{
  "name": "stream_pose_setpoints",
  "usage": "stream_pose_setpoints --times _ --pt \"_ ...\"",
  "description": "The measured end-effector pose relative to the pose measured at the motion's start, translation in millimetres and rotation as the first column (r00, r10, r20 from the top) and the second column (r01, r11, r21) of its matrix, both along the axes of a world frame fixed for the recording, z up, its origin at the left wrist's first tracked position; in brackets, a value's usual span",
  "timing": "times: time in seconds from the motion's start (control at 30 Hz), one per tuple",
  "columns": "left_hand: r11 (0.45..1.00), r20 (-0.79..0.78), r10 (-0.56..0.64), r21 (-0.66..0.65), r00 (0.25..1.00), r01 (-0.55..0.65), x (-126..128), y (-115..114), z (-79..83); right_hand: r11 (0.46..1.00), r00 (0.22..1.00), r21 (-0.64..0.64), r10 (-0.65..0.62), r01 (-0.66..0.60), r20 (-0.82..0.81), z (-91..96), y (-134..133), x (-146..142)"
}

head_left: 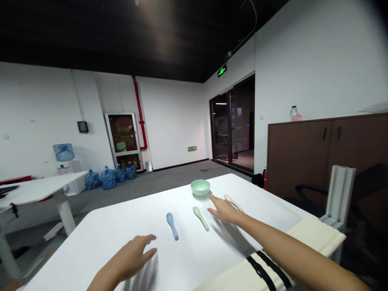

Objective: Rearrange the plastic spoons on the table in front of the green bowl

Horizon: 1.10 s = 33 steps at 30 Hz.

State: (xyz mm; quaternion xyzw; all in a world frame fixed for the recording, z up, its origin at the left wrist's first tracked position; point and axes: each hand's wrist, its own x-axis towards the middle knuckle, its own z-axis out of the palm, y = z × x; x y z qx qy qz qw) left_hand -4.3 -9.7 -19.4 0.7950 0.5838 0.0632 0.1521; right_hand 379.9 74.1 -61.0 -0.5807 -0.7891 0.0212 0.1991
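My left hand (136, 255) hovers over the near left of the white table, thumb and fingers apart, holding nothing. Closest to it is a blue spoon (172, 227), lying with its bowl end away from me. My right hand (223, 211) reaches farther out, fingers parted, with nothing seen in it. Its fingertips are close to a light green bowl (200, 187); I cannot tell whether they touch. To the left of this hand lies a pale green spoon (201, 219). A cream-white spoon (233, 202) lies just beyond it, partly hidden by the hand.
A cream cloth (315, 234) with black straps (263, 275) lies along the table's near right edge, below my right forearm. A metal profile post (339, 198) stands at the right. Farther off are a brown cabinet (298, 157), a second white table (45, 188) and several blue water jugs (108, 178).
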Motion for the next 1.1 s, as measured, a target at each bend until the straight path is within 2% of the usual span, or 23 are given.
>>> stream_pose_setpoints --times 0.3,0.73,1.1 --pt "1.000 0.021 0.008 -0.001 1.000 -0.008 -3 3 -4.2 1.000 1.000 -0.015 0.006 -0.006 0.017 7.6 -7 -4" --pt "1.000 0.010 0.001 0.000 1.000 -0.001 -1 2 -1.8 1.000 1.000 -0.022 0.010 -0.009 0.026 11.1 -12 -7" --pt "1.000 -0.003 0.001 0.002 1.000 -0.001 0 1 0.3 0.999 1.000 -0.054 0.000 -0.001 -0.024 1.7 -6 -5"
